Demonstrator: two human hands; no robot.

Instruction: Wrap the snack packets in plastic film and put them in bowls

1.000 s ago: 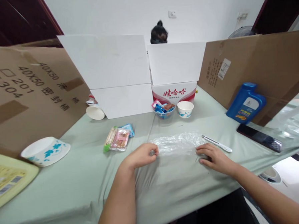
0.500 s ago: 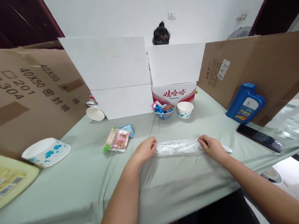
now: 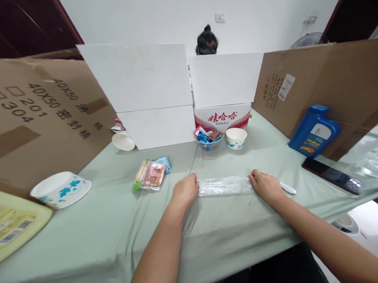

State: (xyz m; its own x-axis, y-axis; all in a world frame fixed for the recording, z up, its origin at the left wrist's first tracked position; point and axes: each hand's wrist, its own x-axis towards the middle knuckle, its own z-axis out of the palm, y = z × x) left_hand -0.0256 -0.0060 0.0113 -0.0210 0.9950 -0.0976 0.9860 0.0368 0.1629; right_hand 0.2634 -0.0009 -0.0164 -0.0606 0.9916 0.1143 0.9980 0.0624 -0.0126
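Observation:
A narrow folded strip of clear plastic film lies across the pale green tablecloth in front of me. My left hand is closed on its left end. My right hand is closed on its right end, so the strip stretches flat between both hands. A white utility knife lies just right of my right hand, partly hidden by it.
Snack packets lie left of my left hand. Behind are a bowl of sweets, a paper cup, a tipped cup, white boxes and cardboard walls. A blue bottle and phone sit right; a patterned bowl left. A person's head shows behind the boxes.
The loose sheet of film has been folded into a narrow strip. Both hands moved forward from the near edge and now grip its two ends.

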